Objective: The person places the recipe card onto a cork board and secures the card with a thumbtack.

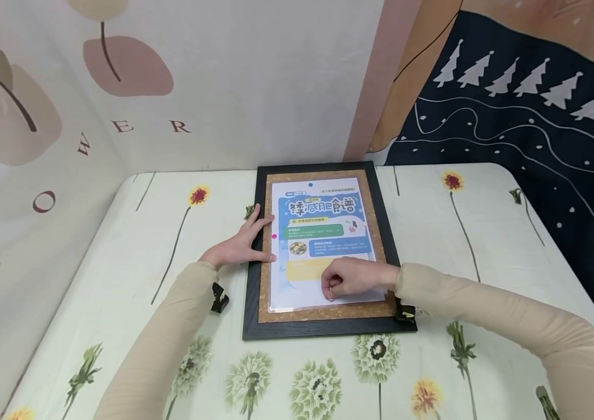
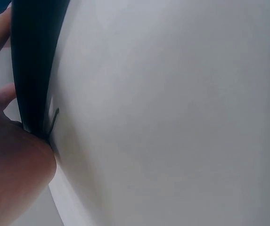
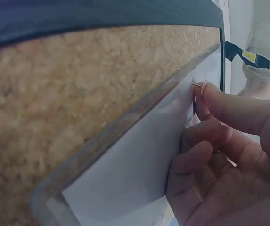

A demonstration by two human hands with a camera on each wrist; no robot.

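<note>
A laminated poster [image 1: 307, 204] with Chinese text lies on a cork board [image 1: 323, 315] in a black frame [image 1: 328, 328]. A blue pushpin [image 1: 310, 185] is at its top and a pink pushpin [image 1: 274, 236] at its left edge. With fingers spread, my left hand [image 1: 239, 242] rests across the frame's left side, fingertips on the poster's edge. Over the poster's lower part, my right hand [image 1: 352, 277] pinches a pushpin [image 3: 197, 85] between thumb and index finger. Its thin metal point faces the poster near the bottom edge; its head is mostly hidden by the fingers.
The board lies on a table with a flower-print cloth [image 1: 171, 326], against a pale printed curtain [image 1: 255, 87]. A dark curtain with white trees [image 1: 533, 128] hangs at the right. Black wrist straps [image 1: 219, 298] show at both forearms.
</note>
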